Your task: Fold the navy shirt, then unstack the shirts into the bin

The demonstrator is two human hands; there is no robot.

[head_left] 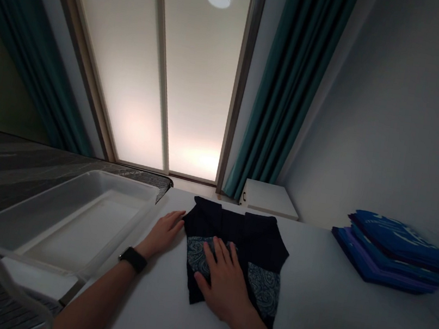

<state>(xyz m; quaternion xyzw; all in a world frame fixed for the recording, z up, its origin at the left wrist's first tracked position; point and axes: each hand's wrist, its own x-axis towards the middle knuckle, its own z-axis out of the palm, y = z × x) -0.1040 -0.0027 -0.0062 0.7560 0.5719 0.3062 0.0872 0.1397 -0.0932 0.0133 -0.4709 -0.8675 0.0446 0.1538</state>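
A dark navy garment (242, 234) with grey-blue paisley panels lies spread on the white table (163, 321); its exact kind I cannot tell. My right hand (224, 281) rests flat on the garment, fingers stretched over the left paisley panel. At the garment's left edge is my left hand (164, 230), its fingers extended on the tabletop with the tips at the cloth's side. A dark watch (133, 259) is on my left wrist. Part of the garment's lower edge is hidden under my right hand and forearm.
A translucent plastic bin (118, 237) stands left of the table. Folded blue and purple cloths (391, 256) are stacked at the right. Behind the table are a white cabinet (268, 196), teal curtains (292, 87) and frosted sliding doors (197, 90). A pale curved bar (11, 287) crosses the lower left.
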